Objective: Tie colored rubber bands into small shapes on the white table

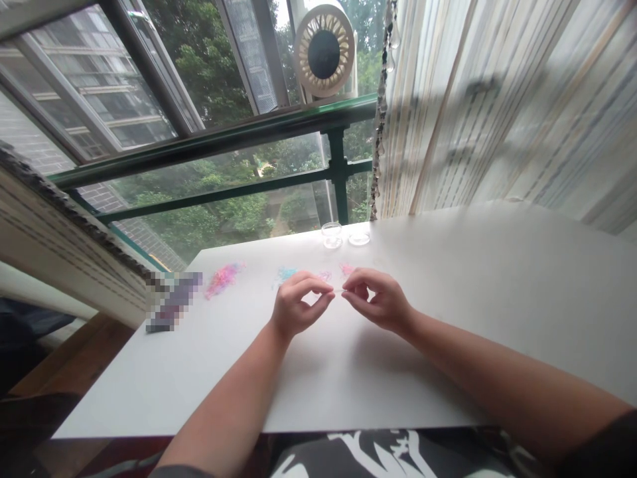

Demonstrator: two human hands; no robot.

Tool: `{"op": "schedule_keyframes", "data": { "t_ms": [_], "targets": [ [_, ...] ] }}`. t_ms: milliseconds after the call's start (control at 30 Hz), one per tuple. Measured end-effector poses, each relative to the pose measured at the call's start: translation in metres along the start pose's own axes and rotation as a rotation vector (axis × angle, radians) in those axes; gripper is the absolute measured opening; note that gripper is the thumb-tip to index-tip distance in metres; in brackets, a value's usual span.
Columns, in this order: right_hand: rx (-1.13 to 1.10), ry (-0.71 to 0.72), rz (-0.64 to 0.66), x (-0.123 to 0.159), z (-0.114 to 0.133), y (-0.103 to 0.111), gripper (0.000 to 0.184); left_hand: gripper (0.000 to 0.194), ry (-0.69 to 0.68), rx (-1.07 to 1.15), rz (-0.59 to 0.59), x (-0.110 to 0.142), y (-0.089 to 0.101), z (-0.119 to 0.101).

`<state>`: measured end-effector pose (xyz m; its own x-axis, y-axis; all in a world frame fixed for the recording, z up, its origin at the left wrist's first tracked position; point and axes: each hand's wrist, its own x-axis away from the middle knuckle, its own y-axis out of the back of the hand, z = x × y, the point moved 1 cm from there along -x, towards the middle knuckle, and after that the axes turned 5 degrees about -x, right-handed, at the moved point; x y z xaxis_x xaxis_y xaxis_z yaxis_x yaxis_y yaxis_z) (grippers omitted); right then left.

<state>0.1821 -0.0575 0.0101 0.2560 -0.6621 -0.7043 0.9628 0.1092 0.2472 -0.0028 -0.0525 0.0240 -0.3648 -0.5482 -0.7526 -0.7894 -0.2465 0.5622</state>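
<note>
My left hand and my right hand face each other just above the white table, each with thumb and forefinger pinched together. Between the fingertips runs a thin pale strand, its ends hidden in the two pinches. Just beyond my hands lie small heaps of fine coloured bits: a blue heap, a pinkish-purple heap and a pink heap, partly covered by my fingers. Farther left is a larger pink and multicoloured heap. The bits are too small to name.
Two clear round dishes stand at the table's far edge. A blurred-out object lies at the left edge. Behind are a green railing, a round white fan and a striped curtain on the right.
</note>
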Motion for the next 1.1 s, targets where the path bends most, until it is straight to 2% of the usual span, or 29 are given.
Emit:
{"op": "schedule_keyframes", "data": {
  "t_ms": [133,267,400,500,567,667,767,867,1100],
  "targets": [
    [0.010,0.001,-0.002,-0.002,-0.001,0.001,0.006,0.005,0.002,-0.001,0.017,0.001,-0.001,0.002],
    [0.031,-0.022,-0.012,-0.001,-0.003,0.000,0.008,0.007,0.083,-0.020,0.004,0.003,0.001,0.007],
    [0.073,-0.037,0.005,-0.002,-0.009,0.003,0.008,0.013,0.245,-0.045,-0.156,0.004,0.008,0.023],
    [0.191,-0.055,0.059,-0.007,-0.022,0.016,0.009,0.018,0.347,-0.061,-0.247,0.005,0.014,0.037],
    [0.325,-0.108,0.114,-0.012,-0.036,0.031,0.008,0.019,0.389,-0.067,-0.271,0.006,0.017,0.043],
    [0.555,-0.256,0.074,-0.020,-0.061,0.059,0.007,0.018,0.420,-0.067,-0.297,0.006,0.021,0.048],
    [0.683,-0.458,0.057,-0.021,-0.082,0.080,0.008,0.016,0.411,-0.066,-0.311,0.005,0.023,0.049],
    [0.719,-0.561,0.056,-0.018,-0.092,0.087,0.009,0.015,0.400,-0.067,-0.310,0.005,0.024,0.048],
    [0.680,-0.613,0.001,-0.013,-0.096,0.090,0.012,0.016,0.416,-0.082,-0.301,0.004,0.026,0.046]
  ]
}}
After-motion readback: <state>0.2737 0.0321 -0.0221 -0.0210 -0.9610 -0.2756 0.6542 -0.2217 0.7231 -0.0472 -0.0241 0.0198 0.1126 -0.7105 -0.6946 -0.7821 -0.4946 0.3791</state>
